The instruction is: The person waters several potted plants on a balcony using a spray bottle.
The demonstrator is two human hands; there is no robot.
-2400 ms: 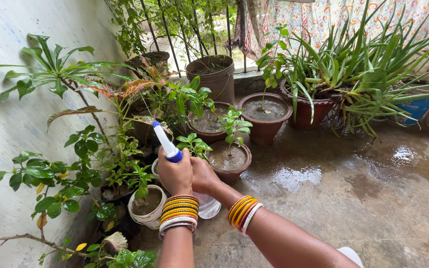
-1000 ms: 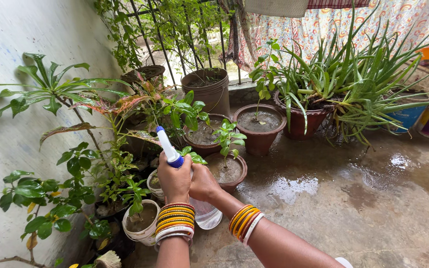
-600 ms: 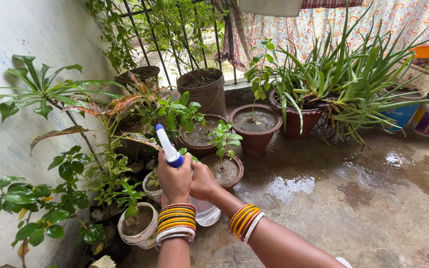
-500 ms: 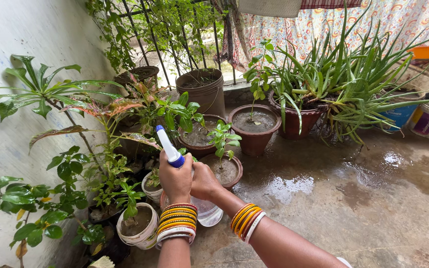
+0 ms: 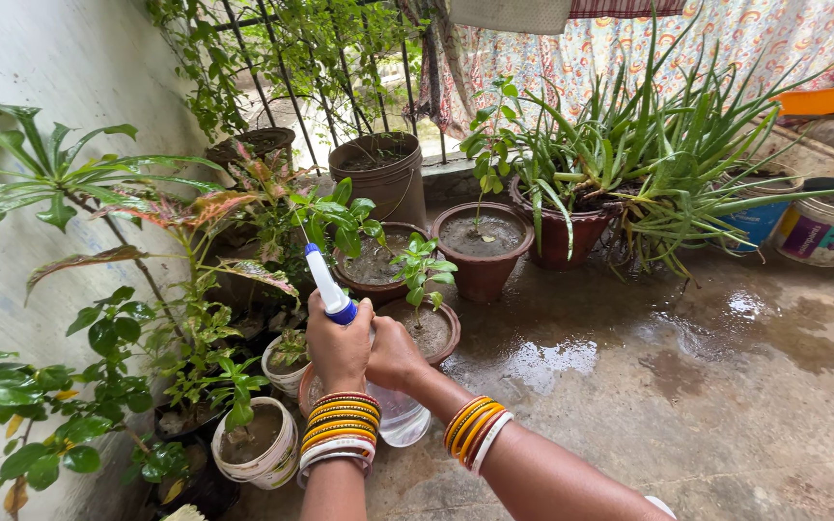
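Head view: clamped in both hands, a clear plastic spray bottle with a white nozzle and blue collar. Left hand wrapped round the neck just under the collar, fingers fully closed; right hand pressed against the body from the other side, also closed on it. Stacked yellow, orange and white bangles on both wrists. Nozzle tilted up and leftward, toward the variegated red-green leafy plant. Just beyond the bottle, a small brown clay pot with a seedling; left of the bottle and nearer the wall, a white plastic tub of soil; far past the bottle, an aloe in a dark red pot. Compared with a moment ago: same hold, same tilt, hands barely shifted; only the viewpoint drifted rightward, so spraying appears ongoing at the same plants. Wet concrete floor right of the bottle.
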